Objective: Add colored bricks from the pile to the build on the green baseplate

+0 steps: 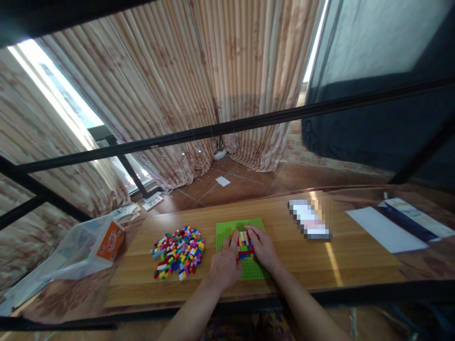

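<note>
A green studded baseplate [254, 271] lies on the wooden board. On it stands a small structure of multicoloured toy building bricks [245, 246], with rows of red, yellow, white and blue showing. My left hand [226, 266] presses against the structure's left side, fingers pointing away from me. From the right, my right hand [262, 245] curls its fingers over the far right edge of the same structure. Both hands hold it between them, and they hide its sides. Left of the plate is a loose pile of small coloured bricks [181, 251].
A blurred-out phone-like object [309, 220] lies on the wooden board [284, 270] to the right. White paper [387, 229] rests beyond the board's right end. A clear plastic bin [78, 255] with an orange label stands left. A black metal bar [199, 135] crosses in front.
</note>
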A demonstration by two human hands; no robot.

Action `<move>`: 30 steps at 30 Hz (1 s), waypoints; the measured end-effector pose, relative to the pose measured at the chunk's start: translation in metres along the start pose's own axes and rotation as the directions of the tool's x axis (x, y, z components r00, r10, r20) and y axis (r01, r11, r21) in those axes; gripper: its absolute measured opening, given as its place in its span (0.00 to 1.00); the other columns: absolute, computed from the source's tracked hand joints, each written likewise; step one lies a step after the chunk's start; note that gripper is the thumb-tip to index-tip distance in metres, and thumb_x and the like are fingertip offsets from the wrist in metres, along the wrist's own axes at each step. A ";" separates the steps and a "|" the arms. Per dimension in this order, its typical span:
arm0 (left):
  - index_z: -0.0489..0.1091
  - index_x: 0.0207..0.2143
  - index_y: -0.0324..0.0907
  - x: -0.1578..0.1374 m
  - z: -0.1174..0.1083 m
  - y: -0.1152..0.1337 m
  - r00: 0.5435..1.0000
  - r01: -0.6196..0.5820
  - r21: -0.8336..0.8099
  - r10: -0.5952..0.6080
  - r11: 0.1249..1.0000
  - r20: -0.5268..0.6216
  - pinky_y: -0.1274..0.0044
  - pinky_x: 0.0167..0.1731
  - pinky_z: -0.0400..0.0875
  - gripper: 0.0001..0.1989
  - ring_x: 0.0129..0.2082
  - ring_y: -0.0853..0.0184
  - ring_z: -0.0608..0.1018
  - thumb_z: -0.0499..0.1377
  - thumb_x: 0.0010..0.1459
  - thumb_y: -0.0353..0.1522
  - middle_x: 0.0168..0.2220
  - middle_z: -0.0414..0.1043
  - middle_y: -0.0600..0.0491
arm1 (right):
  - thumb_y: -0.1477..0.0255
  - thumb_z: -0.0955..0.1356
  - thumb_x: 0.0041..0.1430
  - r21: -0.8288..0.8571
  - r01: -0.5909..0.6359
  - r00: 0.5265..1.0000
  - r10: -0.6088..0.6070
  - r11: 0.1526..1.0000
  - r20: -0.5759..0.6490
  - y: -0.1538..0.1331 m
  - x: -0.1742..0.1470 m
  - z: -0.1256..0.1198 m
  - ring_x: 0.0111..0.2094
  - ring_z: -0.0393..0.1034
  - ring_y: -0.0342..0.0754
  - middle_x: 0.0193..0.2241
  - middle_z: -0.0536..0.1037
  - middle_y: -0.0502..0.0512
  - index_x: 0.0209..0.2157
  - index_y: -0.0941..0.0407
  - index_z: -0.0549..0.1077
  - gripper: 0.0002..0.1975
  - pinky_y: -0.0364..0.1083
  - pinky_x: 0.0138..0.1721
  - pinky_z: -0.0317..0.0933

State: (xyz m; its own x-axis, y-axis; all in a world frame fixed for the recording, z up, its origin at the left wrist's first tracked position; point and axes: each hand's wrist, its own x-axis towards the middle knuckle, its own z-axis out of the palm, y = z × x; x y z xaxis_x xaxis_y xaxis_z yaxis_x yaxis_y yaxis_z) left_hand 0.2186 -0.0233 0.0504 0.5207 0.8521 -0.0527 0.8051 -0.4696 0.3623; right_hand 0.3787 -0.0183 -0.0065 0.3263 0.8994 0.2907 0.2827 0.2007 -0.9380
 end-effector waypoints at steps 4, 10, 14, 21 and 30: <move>0.44 0.68 0.43 0.002 -0.001 0.005 0.999 0.018 0.034 -0.019 0.999 0.035 0.67 0.46 0.73 0.42 0.49 0.54 0.76 0.52 0.49 0.24 0.58 0.63 0.40 | 0.61 0.60 0.64 0.001 0.014 1.000 -0.014 1.000 0.010 -0.002 0.000 0.001 0.47 0.71 0.52 0.44 0.78 0.59 0.42 0.55 0.76 0.18 0.54 0.53 0.62; 0.43 0.68 0.41 0.004 0.002 0.006 0.998 0.049 0.039 -0.050 0.998 0.037 0.67 0.46 0.73 0.43 0.48 0.54 0.76 0.52 0.48 0.24 0.59 0.62 0.39 | 0.62 0.59 0.65 -0.014 0.024 1.000 -0.024 1.000 0.016 -0.003 0.000 0.002 0.47 0.71 0.53 0.43 0.78 0.59 0.42 0.54 0.76 0.17 0.54 0.53 0.63; 0.41 0.68 0.40 0.005 0.004 0.006 0.997 0.070 0.031 -0.071 0.997 0.043 0.68 0.48 0.72 0.44 0.51 0.55 0.75 0.51 0.48 0.22 0.61 0.60 0.39 | 0.61 0.59 0.65 -0.014 0.026 1.000 -0.026 1.000 0.007 -0.004 -0.001 0.003 0.47 0.71 0.53 0.43 0.78 0.60 0.42 0.54 0.76 0.18 0.54 0.53 0.63; 0.40 0.69 0.41 0.006 0.007 0.007 0.987 0.132 -0.007 -0.131 0.991 0.096 0.72 0.51 0.69 0.45 0.54 0.58 0.73 0.50 0.48 0.21 0.62 0.59 0.42 | 0.63 0.59 0.66 -0.013 0.035 0.999 -0.035 0.999 -0.010 -0.001 -0.005 0.007 0.48 0.71 0.51 0.43 0.78 0.59 0.43 0.55 0.76 0.17 0.53 0.54 0.62; 0.39 0.69 0.46 -0.004 0.019 0.003 0.992 0.111 -0.188 -0.119 0.976 -0.034 0.69 0.53 0.68 0.44 0.54 0.57 0.71 0.50 0.51 0.22 0.61 0.58 0.44 | 0.63 0.59 0.66 -0.033 0.046 0.997 -0.044 0.998 0.061 -0.003 -0.004 0.000 0.48 0.70 0.51 0.44 0.77 0.60 0.43 0.55 0.76 0.17 0.54 0.54 0.62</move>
State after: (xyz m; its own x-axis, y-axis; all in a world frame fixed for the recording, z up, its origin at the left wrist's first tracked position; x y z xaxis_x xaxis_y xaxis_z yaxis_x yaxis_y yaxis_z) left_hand 0.2242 -0.0324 0.0335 0.4112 0.9093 -0.0643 0.7902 -0.3204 0.5224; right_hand 0.3760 -0.0226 -0.0047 0.2583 0.9118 0.3193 0.3266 0.2287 -0.9171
